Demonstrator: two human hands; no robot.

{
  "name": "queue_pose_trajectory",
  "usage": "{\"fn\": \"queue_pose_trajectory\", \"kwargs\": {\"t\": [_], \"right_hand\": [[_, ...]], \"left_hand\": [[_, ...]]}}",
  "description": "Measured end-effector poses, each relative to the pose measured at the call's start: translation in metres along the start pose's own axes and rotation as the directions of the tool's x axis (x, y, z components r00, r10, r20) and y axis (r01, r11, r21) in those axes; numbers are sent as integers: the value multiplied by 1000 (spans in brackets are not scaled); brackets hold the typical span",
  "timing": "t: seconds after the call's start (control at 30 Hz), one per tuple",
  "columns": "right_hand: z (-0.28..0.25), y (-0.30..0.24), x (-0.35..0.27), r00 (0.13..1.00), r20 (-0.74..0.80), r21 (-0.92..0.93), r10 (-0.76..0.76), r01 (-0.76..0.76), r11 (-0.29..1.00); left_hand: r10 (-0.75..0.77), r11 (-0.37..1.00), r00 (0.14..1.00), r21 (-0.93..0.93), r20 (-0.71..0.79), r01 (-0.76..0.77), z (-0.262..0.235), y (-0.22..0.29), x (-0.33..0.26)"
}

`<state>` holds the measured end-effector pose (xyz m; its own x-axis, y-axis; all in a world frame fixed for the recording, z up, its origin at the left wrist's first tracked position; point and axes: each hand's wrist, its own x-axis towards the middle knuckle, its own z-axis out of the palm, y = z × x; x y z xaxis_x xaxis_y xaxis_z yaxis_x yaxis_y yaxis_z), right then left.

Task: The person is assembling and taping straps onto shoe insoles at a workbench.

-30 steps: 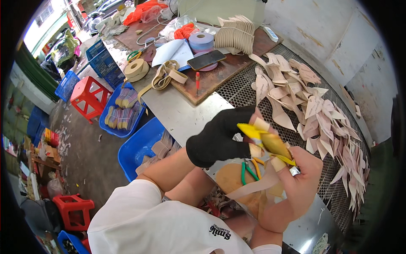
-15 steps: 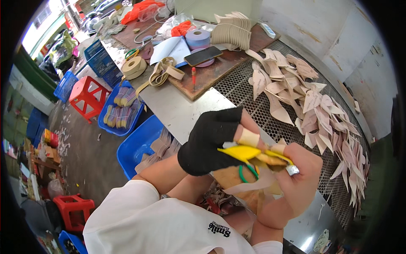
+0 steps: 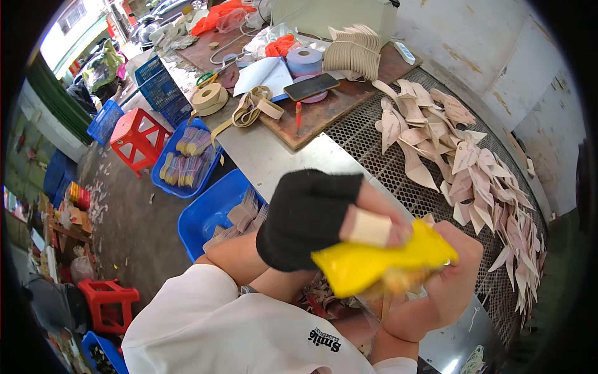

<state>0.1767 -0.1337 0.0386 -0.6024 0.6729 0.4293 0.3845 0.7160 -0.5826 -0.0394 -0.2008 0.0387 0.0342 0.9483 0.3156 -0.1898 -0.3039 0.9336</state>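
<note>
My left hand (image 3: 317, 218), in a black fingerless glove with beige tape round one finger, presses a yellow cloth-like pad (image 3: 374, 262) down with fingers closed on it. My bare right hand (image 3: 448, 283) cups a tan piece (image 3: 398, 283) from below and to the right; the pad hides most of that piece. Both hands are together just in front of my chest, over the near edge of the perforated metal table (image 3: 374, 143).
Many pinkish-beige pointed cut pieces (image 3: 473, 174) lie spread on the perforated table. Behind are a wooden board (image 3: 317, 115) with a dark phone (image 3: 310, 86), tape rolls (image 3: 304, 61) and a fanned stack of beige pieces (image 3: 354, 53). Blue crates (image 3: 208, 215) and red stools (image 3: 138, 134) stand on the floor at left.
The yellow pad has slid over the tan piece and now covers it and the green loops seen earlier. Both hands sit closer together and nearer the camera.
</note>
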Motion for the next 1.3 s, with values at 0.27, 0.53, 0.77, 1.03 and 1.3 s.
{"fn": "queue_pose_trajectory", "kwargs": {"t": [0.27, 0.53, 0.77, 1.03, 1.3], "right_hand": [[4, 0, -1, 996, -67, 51, 60, -57, 997], [9, -8, 3, 994, -56, 122, 94, -87, 989], [13, -6, 3, 998, -36, 96, 55, -52, 994], [14, -1, 2, 999, -25, 101, 22, -19, 995], [8, -5, 1, 1000, -3, 89, 30, -30, 996]], "left_hand": [[338, 925, 941, 188, -1, -331, -7, -28, 6], [682, 701, 685, 35, 254, -712, 13, 14, 6], [717, 650, 626, 31, 306, -759, 10, 10, 0], [402, 905, 856, 4, 326, -426, 10, 24, -7], [288, 950, 905, 21, 314, -310, 11, 33, -11]]}}
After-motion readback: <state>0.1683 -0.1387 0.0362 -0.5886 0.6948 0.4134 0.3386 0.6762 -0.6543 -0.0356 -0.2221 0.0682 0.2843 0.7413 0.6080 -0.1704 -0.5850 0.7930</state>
